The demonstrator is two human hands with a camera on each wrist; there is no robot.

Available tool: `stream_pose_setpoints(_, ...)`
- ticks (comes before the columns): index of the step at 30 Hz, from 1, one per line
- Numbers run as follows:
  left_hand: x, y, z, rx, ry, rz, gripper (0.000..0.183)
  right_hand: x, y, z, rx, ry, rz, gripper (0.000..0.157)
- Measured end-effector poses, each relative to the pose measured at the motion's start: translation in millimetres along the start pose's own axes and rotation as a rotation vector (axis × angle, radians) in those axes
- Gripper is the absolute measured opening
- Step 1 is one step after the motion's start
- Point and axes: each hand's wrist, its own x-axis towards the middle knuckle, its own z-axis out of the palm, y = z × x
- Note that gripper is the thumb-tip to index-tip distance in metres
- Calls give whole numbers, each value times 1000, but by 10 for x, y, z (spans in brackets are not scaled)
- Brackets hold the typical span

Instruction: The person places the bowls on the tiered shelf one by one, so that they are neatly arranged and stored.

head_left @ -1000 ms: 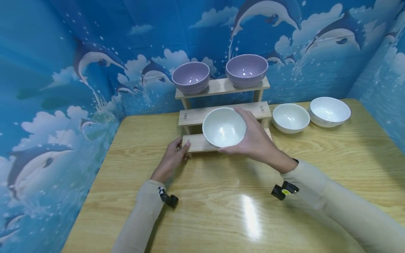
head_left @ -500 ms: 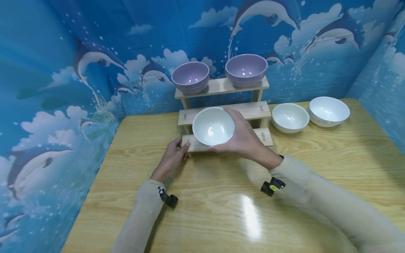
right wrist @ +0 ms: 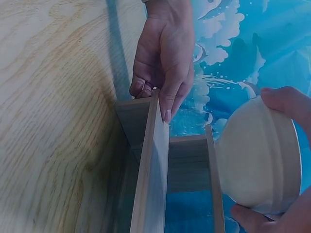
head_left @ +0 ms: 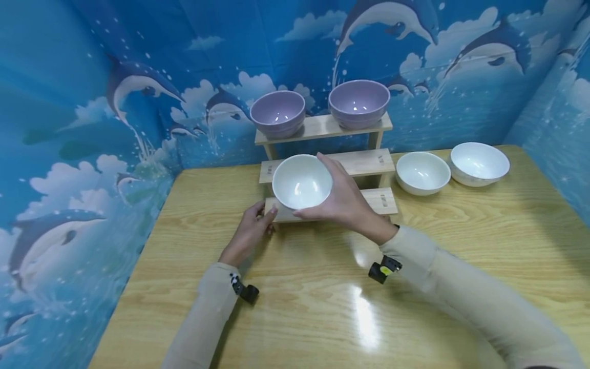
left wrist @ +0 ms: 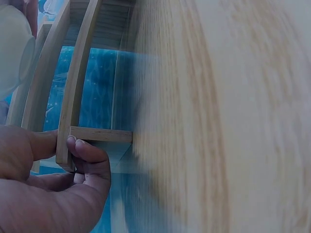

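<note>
A three-step wooden stand [head_left: 364,162] is at the back middle of the table. My left hand [head_left: 248,229] pinches the left end of its lowest board between thumb and fingers; the left wrist view shows the fingers [left wrist: 92,158] curled under that board. In my right hand [head_left: 343,199] is a white bowl [head_left: 301,182], gripped across its side with the thumb at the front. The bowl's mouth tilts toward the head camera, over the left part of the middle and lowest boards. Its base [right wrist: 221,167] is close to the middle board; whether they touch, I cannot tell.
Two purple bowls, a left one [head_left: 278,114] and a right one [head_left: 359,104], stand on the top board. Right of the stand, a small white bowl [head_left: 423,173] and a wider white bowl [head_left: 479,164] sit on the table [head_left: 313,307]. A dolphin-printed backdrop [head_left: 221,61] encloses the back and sides.
My right hand has carried the white bowl leftward and slightly back along the stand, uncovering the right end of the lowest board. My left hand has stayed on the board.
</note>
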Motion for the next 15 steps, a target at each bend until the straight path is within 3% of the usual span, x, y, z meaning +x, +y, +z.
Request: stream_pose_setpoints(15,-20,15,-12,-7,-15,5,37,141,4,111,41,21,10,120)
